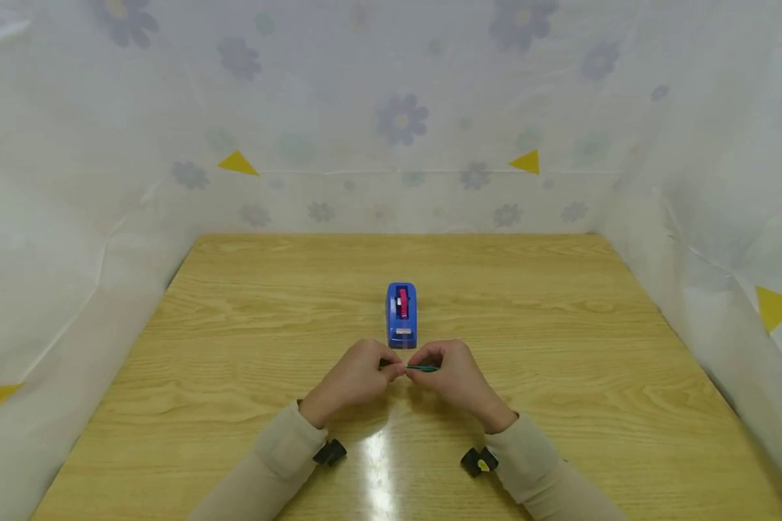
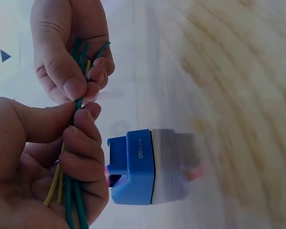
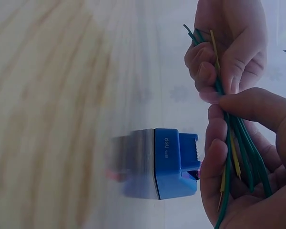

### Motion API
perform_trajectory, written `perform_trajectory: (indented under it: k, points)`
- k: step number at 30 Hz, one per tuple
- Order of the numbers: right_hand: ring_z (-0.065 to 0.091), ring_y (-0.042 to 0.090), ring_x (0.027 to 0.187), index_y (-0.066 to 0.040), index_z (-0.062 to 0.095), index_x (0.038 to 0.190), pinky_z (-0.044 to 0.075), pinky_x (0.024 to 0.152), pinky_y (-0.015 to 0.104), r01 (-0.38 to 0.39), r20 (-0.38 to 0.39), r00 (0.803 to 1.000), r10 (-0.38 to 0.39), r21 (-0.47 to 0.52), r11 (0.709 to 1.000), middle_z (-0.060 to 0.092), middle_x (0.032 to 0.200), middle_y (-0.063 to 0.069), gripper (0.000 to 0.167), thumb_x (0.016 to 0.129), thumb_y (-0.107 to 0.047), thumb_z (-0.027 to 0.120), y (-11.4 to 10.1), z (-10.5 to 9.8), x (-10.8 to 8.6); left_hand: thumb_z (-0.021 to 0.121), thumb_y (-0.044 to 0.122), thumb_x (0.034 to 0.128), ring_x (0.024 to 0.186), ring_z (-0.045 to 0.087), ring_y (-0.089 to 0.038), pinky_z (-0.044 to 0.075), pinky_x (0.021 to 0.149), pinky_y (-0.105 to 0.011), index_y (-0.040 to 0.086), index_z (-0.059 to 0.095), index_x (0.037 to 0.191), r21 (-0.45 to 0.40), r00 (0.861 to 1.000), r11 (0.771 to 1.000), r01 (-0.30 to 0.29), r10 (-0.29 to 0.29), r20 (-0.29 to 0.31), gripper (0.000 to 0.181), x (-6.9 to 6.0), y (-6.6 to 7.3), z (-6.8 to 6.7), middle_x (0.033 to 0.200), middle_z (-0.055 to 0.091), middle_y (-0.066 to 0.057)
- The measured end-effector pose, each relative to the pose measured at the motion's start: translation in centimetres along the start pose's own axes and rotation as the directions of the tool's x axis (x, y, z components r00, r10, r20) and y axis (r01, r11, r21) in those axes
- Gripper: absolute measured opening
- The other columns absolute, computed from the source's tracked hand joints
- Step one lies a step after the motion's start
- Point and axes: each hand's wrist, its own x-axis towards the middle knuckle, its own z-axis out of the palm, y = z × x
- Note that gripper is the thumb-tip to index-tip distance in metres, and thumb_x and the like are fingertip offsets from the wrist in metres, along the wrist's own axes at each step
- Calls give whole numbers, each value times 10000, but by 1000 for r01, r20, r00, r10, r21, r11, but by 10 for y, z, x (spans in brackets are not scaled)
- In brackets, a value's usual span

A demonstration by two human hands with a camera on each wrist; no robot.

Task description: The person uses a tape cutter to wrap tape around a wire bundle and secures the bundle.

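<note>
Both hands meet over the table, just in front of a blue tape dispenser (image 1: pixel 401 336) with a pink roll (image 1: pixel 403 300) in it. Between them runs a thin bundle of green and yellow wires (image 3: pixel 251 152). My left hand (image 1: pixel 358 373) pinches the bundle with thumb and curled fingers. Close beside it, my right hand (image 1: pixel 452 376) pinches the same wires. A small pinkish, see-through strip (image 3: pixel 209 97) shows at the pinch in the right wrist view; it looks like tape. Loose wire ends lie across both palms in the wrist views. Fingers hide the middle of the bundle.
The wood-grain table (image 1: pixel 234 325) carries the dispenser near its middle. White flowered sheets (image 1: pixel 339 87) enclose the back and both sides, with yellow triangles (image 1: pixel 237 163) on them. A black wrist camera (image 1: pixel 329 453) sits at the left cuff, another (image 1: pixel 478 461) at the right.
</note>
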Motion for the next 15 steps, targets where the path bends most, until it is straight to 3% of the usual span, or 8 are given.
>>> perform_trajectory:
  k: [7,11,15]
  points:
    - [648,116,760,-129,760,805,544,684,270,32,-26,999,-33,-41,999,711,820,-61,74,825,-69,799,-2,0,0,552,196,1030,479,396,-78,322,470,-235,67,726,732,-46,996,996,72,-70,57,368,4,-5,0,559,517,58]
    - [642,102,751,-136,759,794,540,676,268,52,-37,998,-54,-65,997,708,809,-72,85,815,-69,807,-2,0,0,509,200,1048,489,376,-93,308,489,-245,31,702,699,-120,987,986,120,-104,126,434,7,-8,0,564,520,29]
    - [640,91,752,-142,760,785,539,678,267,68,-41,997,-72,-94,993,704,804,-82,93,809,-69,812,1,0,1,493,163,1050,546,455,-102,367,537,-239,-21,713,720,-236,976,958,163,-121,183,437,9,-10,0,616,587,-26]
